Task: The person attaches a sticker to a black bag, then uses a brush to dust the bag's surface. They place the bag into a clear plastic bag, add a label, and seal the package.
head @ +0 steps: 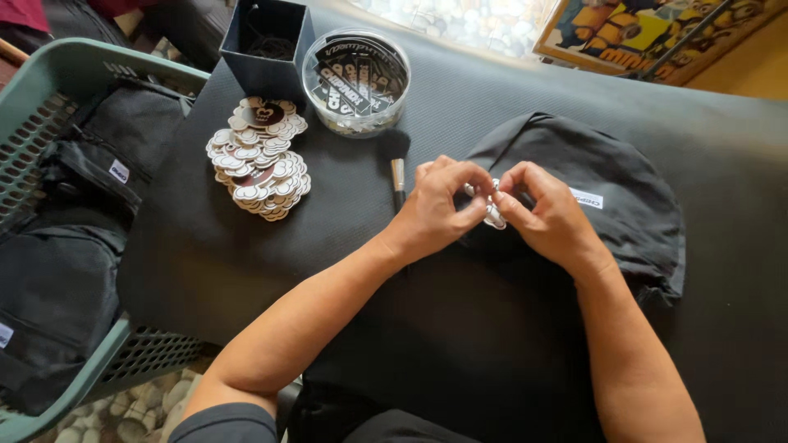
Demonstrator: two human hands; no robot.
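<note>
Small white scalloped paper tag [494, 215], pinched between left hand [439, 209] and right hand [546, 215] over black fabric cap [632, 221]; likely light, flimsy, best gripped at edges.

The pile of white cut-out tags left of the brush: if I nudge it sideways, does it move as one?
Probably not. The tag pile is loosely fanned, so the tags would likely slide apart. They look thin and light, and would probably flex when lifted.

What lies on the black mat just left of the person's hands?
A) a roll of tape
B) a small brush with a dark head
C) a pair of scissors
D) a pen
B: a small brush lies upright on the mat, beside the left hand.
</note>
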